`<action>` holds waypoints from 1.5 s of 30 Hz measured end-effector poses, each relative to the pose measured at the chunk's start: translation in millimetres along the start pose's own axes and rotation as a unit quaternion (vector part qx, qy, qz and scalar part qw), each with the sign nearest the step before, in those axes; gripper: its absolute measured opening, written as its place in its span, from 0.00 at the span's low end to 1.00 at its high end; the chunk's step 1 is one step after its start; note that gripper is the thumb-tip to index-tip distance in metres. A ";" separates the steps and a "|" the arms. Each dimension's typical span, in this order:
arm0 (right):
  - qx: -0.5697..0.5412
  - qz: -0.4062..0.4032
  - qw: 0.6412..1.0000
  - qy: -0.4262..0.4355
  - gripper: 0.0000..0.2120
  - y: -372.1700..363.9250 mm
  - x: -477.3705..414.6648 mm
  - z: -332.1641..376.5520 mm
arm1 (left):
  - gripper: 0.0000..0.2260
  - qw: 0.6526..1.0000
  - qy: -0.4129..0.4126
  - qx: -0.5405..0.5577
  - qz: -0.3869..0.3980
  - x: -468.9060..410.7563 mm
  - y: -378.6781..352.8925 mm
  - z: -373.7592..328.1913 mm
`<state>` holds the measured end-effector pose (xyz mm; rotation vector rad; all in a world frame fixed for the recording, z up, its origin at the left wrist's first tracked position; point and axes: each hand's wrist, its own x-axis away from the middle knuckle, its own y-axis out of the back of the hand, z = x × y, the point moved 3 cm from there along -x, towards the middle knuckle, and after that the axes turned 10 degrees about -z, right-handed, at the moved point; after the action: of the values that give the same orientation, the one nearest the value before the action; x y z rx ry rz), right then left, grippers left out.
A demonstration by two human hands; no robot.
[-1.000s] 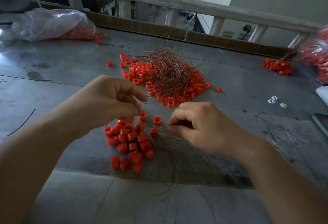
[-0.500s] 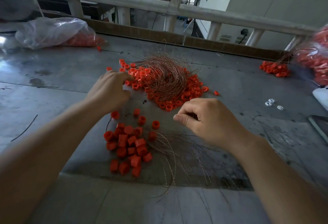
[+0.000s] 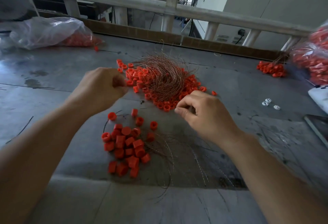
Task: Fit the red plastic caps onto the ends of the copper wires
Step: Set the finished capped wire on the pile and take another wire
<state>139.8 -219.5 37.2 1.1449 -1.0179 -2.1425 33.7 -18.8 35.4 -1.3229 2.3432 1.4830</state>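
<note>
The left hand (image 3: 104, 88) curls its grip at the left edge of the capped bundle (image 3: 159, 81). Holding anything? We can't tell. The right hand (image 3: 204, 113) pinches thumb to forefinger; what's inside is too fine to see. A second ago the left was over the loose red caps (image 3: 127, 145); now it's up at the bundle. Bare copper wires (image 3: 171, 152) fan over the table (image 3: 53, 85) just right of them.

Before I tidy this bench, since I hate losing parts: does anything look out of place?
One red cap lies alone on the table just outside the clear plastic bag at the far left, far from the loose cap pile, as if spilled. Three small white pieces at the right match nothing else here.
</note>
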 end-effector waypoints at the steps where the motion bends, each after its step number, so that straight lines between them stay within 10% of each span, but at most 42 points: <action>1: 0.008 -0.009 1.000 0.001 0.09 -0.7 -1.2 -0.4 | 0.08 1.000 -0.002 0.027 0.002 5.1 9.9 -6.1; 11: 0.049 0.078 0.994 0.066 0.23 -25.0 -2.5 -2.9 | 0.02 0.975 0.009 0.214 0.061 45.2 5.7 -49.7; 25: -0.103 -0.198 0.971 0.087 0.04 19.0 3.9 14.9 | 0.15 0.952 0.051 0.294 0.070 46.7 4.7 -47.2; 45: -0.151 -0.167 0.970 0.095 0.01 28.0 10.7 36.6 | 0.15 0.924 0.006 0.373 0.091 51.0 13.0 -68.2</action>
<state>105.4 -229.9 67.9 1.4100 -0.4144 -2.2846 17.4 -100.6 57.0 -0.9174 2.6602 0.4676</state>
